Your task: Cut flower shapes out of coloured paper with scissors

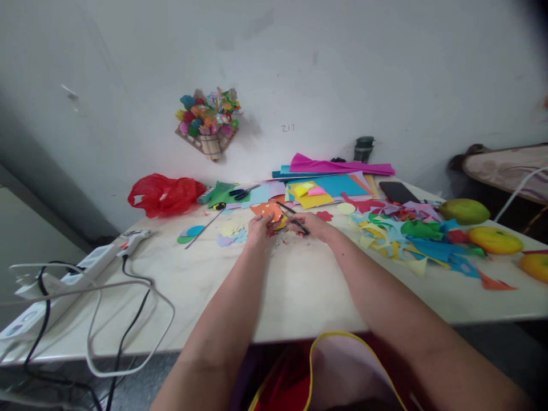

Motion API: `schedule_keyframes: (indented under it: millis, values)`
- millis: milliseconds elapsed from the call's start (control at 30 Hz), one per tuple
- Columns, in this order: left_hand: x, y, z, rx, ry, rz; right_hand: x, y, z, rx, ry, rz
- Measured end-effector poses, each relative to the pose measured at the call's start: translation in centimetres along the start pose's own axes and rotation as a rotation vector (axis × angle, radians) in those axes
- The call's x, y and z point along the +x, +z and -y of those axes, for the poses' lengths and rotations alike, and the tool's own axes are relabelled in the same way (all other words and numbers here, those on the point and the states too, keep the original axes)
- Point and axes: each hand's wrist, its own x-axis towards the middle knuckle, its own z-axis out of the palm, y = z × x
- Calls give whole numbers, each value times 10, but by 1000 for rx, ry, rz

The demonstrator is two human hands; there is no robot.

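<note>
Forearms [218, 308] cross bare table edge [306, 328]; left fingers [267, 216] pinch orange paper [258, 209], right fingers [305, 218] grip scissors [301, 227].

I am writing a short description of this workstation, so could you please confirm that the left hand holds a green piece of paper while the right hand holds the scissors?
Not quite: the piece of paper in the left hand is orange, not green, as the head view shows. The right hand does hold the scissors.
</note>
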Motion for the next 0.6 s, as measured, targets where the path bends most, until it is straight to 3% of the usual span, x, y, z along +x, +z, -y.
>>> schedule_keyframes:
  millis: [300,600]
  values:
    - [-1,6,3,4,41,-28,-11,4,10,-2,25,13]
    - [3,-15,-16,182,44,176,-12,-22,5,-116,30,213]
